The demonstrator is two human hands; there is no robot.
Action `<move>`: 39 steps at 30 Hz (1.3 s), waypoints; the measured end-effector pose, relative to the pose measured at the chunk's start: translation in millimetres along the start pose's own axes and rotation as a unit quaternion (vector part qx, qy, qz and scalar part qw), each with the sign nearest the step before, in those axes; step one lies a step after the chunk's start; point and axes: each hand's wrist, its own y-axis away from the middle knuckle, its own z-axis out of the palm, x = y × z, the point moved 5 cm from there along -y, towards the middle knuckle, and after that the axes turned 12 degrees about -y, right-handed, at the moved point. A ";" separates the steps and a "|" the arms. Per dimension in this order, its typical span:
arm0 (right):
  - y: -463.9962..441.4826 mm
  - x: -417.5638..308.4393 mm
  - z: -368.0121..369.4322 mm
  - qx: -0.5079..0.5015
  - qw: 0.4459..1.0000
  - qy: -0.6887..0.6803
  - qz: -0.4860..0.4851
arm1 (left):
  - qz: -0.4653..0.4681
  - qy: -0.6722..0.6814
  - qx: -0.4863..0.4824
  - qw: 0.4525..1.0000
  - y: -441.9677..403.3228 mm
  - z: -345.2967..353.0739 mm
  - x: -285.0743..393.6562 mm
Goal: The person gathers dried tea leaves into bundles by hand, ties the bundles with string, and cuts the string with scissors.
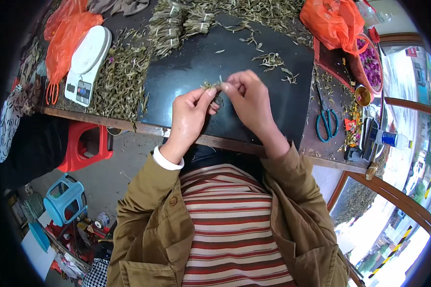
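Observation:
Over the front part of a black board (187, 71), my left hand (190, 114) is closed around a small bunch of dried leaves (217, 99). Close beside it, my right hand (250, 101) pinches at the top of the bunch, where a thin pale strand or stem sticks up; exactly what the fingertips hold is too small to make out. Tied bundles of dried leaves (166, 29) lie at the back of the board. A few loose leaves (271, 60) rest on its right part.
Loose leaves (122, 79) and a white scale (87, 64) are on the left, with orange bags (68, 40) behind. Scissors (326, 119), a basket of purple flowers (370, 64) and a bottle (395, 139) stand right. Below left are a red stool (74, 150) and blue stool (57, 203).

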 end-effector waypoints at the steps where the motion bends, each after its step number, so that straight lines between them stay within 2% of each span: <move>1: 6.0 -2.1 -1.6 0.000 1.000 0.002 -0.001 | -0.009 0.058 -0.028 0.998 -1.7 4.5 -3.4; 3: 13.5 -5.5 0.1 -0.057 0.981 -0.184 0.008 | -0.027 0.174 -0.085 0.981 -3.1 14.7 -5.8; 5: 2.0 -24.0 -15.3 -0.143 0.970 -0.193 0.028 | -0.013 0.157 -0.068 0.985 -9.8 15.9 4.6; 6: -11.4 -17.9 -25.1 -0.147 0.970 -0.192 0.026 | -0.007 0.136 -0.049 0.989 -10.3 14.1 10.1; 7: -38.9 -9.0 -42.8 -0.063 0.996 -0.035 -0.051 | -0.003 0.113 -0.031 0.993 -9.9 11.6 14.6; 8: -61.4 -1.5 -54.2 0.028 0.985 0.122 -0.123 | 0.000 0.086 -0.016 0.996 -8.5 9.0 16.6; 10: -97.7 17.9 -60.5 0.138 0.940 0.259 -0.176 | 0.011 0.056 -0.011 0.998 -6.8 6.1 16.7; 11: -93.3 4.2 -53.7 0.138 0.939 0.258 -0.180 | 0.023 0.031 -0.004 0.999 -7.2 4.0 17.2; 13: -79.8 -10.0 -22.9 -0.015 0.929 0.354 -0.107 | 0.046 -0.015 0.011 0.999 -10.8 0.0 20.0; 16: -85.3 -2.9 -30.0 -0.044 0.950 0.275 -0.143 | 0.041 0.056 0.003 0.998 -15.8 -1.6 24.4; 18: -128.7 16.6 -65.3 0.070 0.974 0.203 -0.079 | 0.028 0.111 -0.016 0.993 -12.7 -2.1 24.5; 21: -178.3 34.3 -75.2 0.034 0.983 0.162 -0.084 | 0.016 0.119 -0.017 0.993 -12.7 -6.0 21.1; 23: -195.0 48.7 -68.8 -0.010 0.969 0.234 -0.077 | -0.005 0.134 -0.010 0.991 -9.6 -9.7 14.3; 24: -191.9 43.2 -69.2 -0.009 0.970 0.221 -0.099 | -0.008 0.134 -0.007 0.991 -8.2 -11.4 13.6; 26: -172.4 23.1 -69.4 -0.014 0.971 0.207 -0.118 | -0.016 0.130 0.005 0.991 -4.8 -12.9 13.8; 28: -133.2 6.9 -74.1 -0.005 0.983 0.170 -0.073 | -0.025 0.132 0.016 0.991 -2.8 -11.9 11.5; 30: -73.0 -10.6 -52.9 -0.031 0.996 0.058 -0.056 | -0.024 0.125 0.004 0.992 -3.4 -5.9 7.1; 31: -44.7 -23.9 -35.4 -0.041 0.992 0.081 -0.082 | -0.017 0.112 -0.014 0.993 -5.1 -0.8 6.3; 33: -1.2 -25.3 -0.7 -0.061 0.996 -0.065 -0.005 | 0.000 0.085 -0.052 0.995 -6.7 8.7 6.0; 35: 5.6 -18.3 4.4 -0.076 0.982 -0.162 0.062 | -0.009 0.083 -0.038 0.996 -3.7 3.6 5.6; 36: -1.6 -16.8 -3.1 -0.104 0.990 -0.096 0.012 | -0.018 0.082 -0.021 0.996 -1.3 -3.4 6.2; 38: -27.7 -13.7 -16.7 0.002 0.988 0.076 -0.137 | -0.032 0.081 0.012 0.996 4.8 -13.3 6.8; 39: -44.9 -8.7 -17.6 0.012 0.980 0.164 -0.107 | -0.031 0.078 0.012 0.996 6.8 -13.8 7.1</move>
